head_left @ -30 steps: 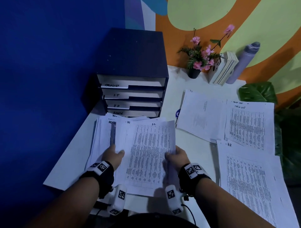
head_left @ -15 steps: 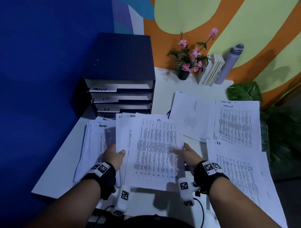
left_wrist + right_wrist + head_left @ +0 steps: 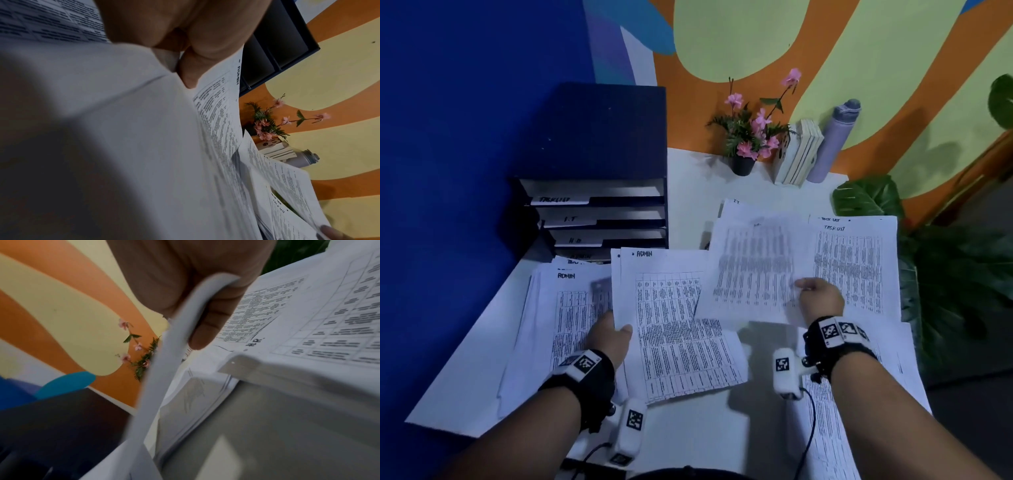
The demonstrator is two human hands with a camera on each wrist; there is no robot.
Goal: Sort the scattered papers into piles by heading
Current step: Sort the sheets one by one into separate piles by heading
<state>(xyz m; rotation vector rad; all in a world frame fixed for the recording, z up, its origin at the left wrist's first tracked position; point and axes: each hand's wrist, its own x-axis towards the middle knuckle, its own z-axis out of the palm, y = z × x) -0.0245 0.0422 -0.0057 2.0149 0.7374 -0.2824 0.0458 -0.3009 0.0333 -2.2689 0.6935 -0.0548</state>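
My right hand [image 3: 815, 294] pinches one printed sheet [image 3: 753, 270] by its lower right edge and holds it, blurred, above the piles at the back right; the same sheet [image 3: 164, 363] shows edge-on under the thumb in the right wrist view. My left hand [image 3: 609, 334] grips the left edge of a sheet headed ADMIN [image 3: 674, 325], thumb on top, over the left stack [image 3: 571, 308] whose top page also reads ADMIN. A TASKLIST pile [image 3: 856, 263] lies at the right, an H.R. pile [image 3: 308, 324] below it.
A dark tray organiser [image 3: 599, 212] with slots labelled TASKLIST, I.T, H.R and ADMIN stands at the back left. A flower pot [image 3: 743, 164], books [image 3: 799, 154] and a bottle [image 3: 832, 140] line the wall. A leafy plant [image 3: 945, 260] sits off the right table edge [image 3: 441, 421].
My right hand has lifted the top sheet off the left bundle and carried it up and to the right. The ADMIN sheet beneath is now uncovered; my left hand stays put.
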